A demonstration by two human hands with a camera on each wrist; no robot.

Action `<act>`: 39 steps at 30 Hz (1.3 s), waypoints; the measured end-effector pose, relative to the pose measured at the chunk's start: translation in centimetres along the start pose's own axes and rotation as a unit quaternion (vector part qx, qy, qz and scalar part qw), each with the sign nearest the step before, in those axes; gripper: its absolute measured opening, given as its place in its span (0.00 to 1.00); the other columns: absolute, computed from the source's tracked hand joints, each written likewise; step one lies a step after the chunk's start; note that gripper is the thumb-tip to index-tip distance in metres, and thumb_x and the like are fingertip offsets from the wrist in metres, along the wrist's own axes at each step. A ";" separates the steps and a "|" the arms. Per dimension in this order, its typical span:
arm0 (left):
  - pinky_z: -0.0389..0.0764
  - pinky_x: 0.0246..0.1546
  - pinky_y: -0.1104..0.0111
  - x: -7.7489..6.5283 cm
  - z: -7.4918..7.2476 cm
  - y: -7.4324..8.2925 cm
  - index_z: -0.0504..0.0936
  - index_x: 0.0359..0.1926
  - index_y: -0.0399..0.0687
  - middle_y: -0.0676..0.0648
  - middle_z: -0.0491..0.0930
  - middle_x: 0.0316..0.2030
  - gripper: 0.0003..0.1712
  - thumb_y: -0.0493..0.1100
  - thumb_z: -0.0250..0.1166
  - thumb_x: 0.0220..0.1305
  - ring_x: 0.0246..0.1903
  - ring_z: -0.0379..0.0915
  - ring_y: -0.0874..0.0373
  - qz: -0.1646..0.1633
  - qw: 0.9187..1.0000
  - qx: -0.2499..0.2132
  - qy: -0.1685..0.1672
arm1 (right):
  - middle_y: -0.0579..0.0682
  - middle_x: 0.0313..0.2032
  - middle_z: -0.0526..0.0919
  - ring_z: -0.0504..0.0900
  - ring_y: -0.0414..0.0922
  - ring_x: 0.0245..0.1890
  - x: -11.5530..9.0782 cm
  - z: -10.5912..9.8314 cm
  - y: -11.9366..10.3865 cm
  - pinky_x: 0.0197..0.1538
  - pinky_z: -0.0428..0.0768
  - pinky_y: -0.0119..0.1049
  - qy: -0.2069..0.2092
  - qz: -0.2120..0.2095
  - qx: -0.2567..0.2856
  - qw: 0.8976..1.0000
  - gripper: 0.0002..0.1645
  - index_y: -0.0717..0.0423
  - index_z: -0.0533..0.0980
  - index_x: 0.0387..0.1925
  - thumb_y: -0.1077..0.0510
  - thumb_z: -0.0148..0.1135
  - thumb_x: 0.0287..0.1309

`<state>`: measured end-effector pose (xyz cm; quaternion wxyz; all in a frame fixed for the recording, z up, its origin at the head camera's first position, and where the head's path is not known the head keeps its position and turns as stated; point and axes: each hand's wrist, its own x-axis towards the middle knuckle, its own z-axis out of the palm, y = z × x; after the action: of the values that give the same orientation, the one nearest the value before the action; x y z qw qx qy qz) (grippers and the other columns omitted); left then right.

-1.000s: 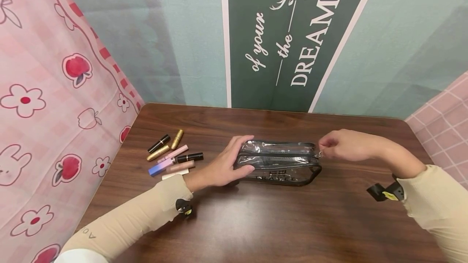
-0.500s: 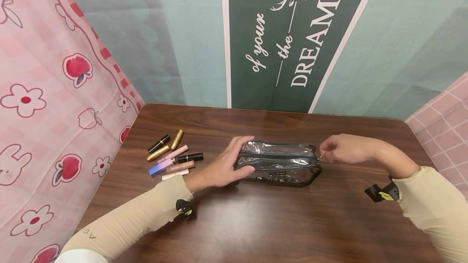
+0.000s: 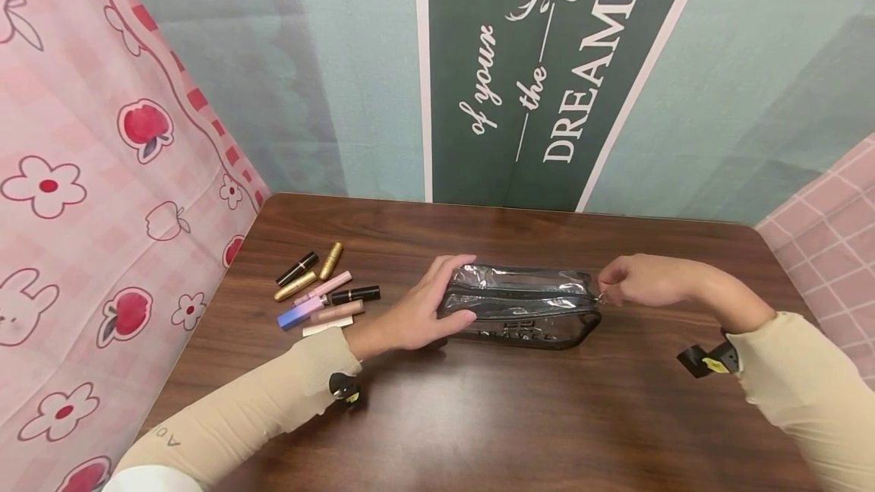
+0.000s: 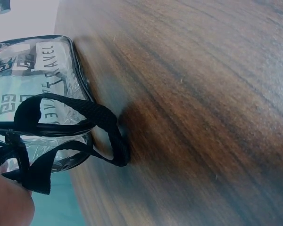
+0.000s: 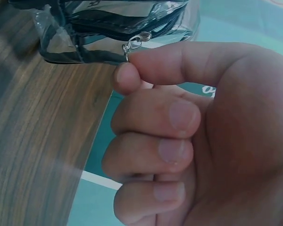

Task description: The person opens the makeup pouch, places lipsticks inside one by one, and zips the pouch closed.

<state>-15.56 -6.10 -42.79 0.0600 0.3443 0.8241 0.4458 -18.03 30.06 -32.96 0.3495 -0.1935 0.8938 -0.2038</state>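
A clear plastic pouch (image 3: 519, 302) with black edging and printed lettering stands on the table. My left hand (image 3: 420, 310) grips its left end, thumb on the near side and fingers across the far side. At the right end, my right hand (image 3: 645, 279) pinches the small metal zipper pull (image 5: 134, 43) between thumb and index finger. Its other fingers are curled, as the right wrist view shows. In the left wrist view, a black strap loop (image 4: 111, 127) hangs from the pouch's end. The lettering is partly hidden by folds and glare.
Left of the pouch lie several cosmetic tubes: black ones (image 3: 297, 269), gold ones (image 3: 331, 260), a pink one (image 3: 335, 282) and a blue-purple one (image 3: 297, 315). The brown wooden table (image 3: 478, 416) meets a printed cloth backdrop (image 3: 342, 97) at its far edge.
My right hand has shifted slightly toward the near side, its forearm drawing a little left, still pinching the zipper pull. My left hand and the cosmetics have stayed in place.
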 end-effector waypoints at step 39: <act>0.73 0.61 0.57 0.1 0.1 -0.4 0.53 0.78 0.56 0.44 0.59 0.68 0.46 0.53 0.66 0.64 0.61 0.67 0.53 0.012 1.000 -0.007 0.003 | 0.42 0.19 0.62 0.58 0.34 0.17 3.0 3.8 4.8 0.26 0.62 0.28 -0.020 -0.045 0.149 0.988 0.10 0.66 0.65 0.24 0.69 0.48 0.63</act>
<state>-15.76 -6.13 -43.12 0.0541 0.3523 0.8170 0.4533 -18.35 31.71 -39.57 0.3829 -0.1836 0.8364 -0.3467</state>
